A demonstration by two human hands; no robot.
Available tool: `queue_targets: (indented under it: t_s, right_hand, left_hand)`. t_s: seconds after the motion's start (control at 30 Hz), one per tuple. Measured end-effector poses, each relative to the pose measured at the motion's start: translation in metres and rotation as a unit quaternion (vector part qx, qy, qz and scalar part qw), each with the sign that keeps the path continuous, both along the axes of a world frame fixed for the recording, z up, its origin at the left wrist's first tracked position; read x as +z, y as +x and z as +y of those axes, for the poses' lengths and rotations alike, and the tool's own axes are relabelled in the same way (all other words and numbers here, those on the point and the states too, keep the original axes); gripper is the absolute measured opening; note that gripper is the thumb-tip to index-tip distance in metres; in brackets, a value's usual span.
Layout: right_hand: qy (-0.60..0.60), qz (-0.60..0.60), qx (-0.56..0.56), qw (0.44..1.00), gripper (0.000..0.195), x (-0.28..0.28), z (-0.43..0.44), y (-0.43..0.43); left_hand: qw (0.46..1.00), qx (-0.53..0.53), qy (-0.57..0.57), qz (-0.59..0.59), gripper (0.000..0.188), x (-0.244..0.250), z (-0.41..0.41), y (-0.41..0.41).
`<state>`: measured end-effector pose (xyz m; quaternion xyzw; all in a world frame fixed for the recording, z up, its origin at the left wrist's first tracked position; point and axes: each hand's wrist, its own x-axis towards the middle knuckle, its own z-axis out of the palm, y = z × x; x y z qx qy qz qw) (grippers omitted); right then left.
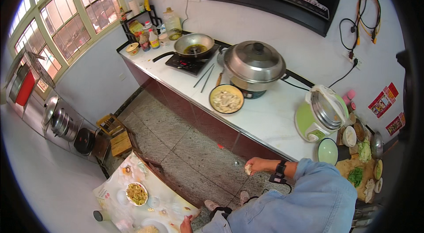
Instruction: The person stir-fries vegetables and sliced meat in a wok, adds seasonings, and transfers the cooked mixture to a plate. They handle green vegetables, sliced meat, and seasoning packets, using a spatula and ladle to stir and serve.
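Observation:
My right hand (257, 165) grips a small whitish piece of food (248, 169) above the floor, short of the counter's front edge; its exact kind is unclear. At the lower edge of the view, my left hand (186, 225) is partly cut off beside the corner of a table (179, 211) with a patterned cover. Whether it touches the table cannot be made out. On that table stands a bowl of yellowish cooked food (136, 194). Ahead on the white counter (265, 123) sits a yellow-rimmed bowl (214, 107) filled with pale torn pieces, perhaps mushroom.
A wok (194, 43) containing oil rests on an induction cooker (188, 65). Chopsticks (207, 78) lie near a lidded steel steamer (255, 62). To the right are a green rice cooker (319, 114), a green bowl (327, 151) and a cutting board (349, 166) with chopped greens.

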<state>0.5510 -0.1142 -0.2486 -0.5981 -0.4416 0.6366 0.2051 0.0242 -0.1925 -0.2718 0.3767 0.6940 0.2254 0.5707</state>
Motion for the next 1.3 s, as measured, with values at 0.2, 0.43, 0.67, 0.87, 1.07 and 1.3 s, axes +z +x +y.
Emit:
queue_targets:
  t_s: [0.2, 0.43, 0.67, 0.87, 1.07, 1.3]
  right_hand:
    - [0.006, -0.124, -0.066, 0.99, 0.024, 0.091, -0.138, 0.096]
    - [0.013, -0.087, -0.397, 0.914, 0.032, 0.104, -0.329, 0.133]
    - [-0.032, -0.009, -0.714, 0.699, 0.018, 0.135, -0.487, 0.049]
    - [-0.096, -0.232, -0.844, 0.474, 0.025, 0.143, -0.622, -0.064]
    - [0.051, -0.039, -0.965, 0.253, 0.012, 0.107, -0.717, -0.161]
    - [-0.15, -0.469, -0.596, 0.634, 0.049, -0.026, -0.821, -0.262]
  left_hand:
    - [0.984, -0.166, 0.056, -0.044, 0.056, 0.133, 0.037, 0.143]
    - [0.946, -0.313, 0.011, -0.079, 0.055, 0.093, 0.068, 0.215]
    - [0.845, -0.533, -0.001, -0.045, 0.05, 0.107, 0.094, 0.325]
    - [0.703, -0.71, -0.013, -0.037, 0.048, 0.083, 0.038, 0.428]
    - [0.595, -0.803, 0.003, -0.043, 0.047, 0.085, -0.04, 0.484]
    - [0.593, -0.803, 0.043, -0.033, 0.045, 0.09, -0.101, 0.507]
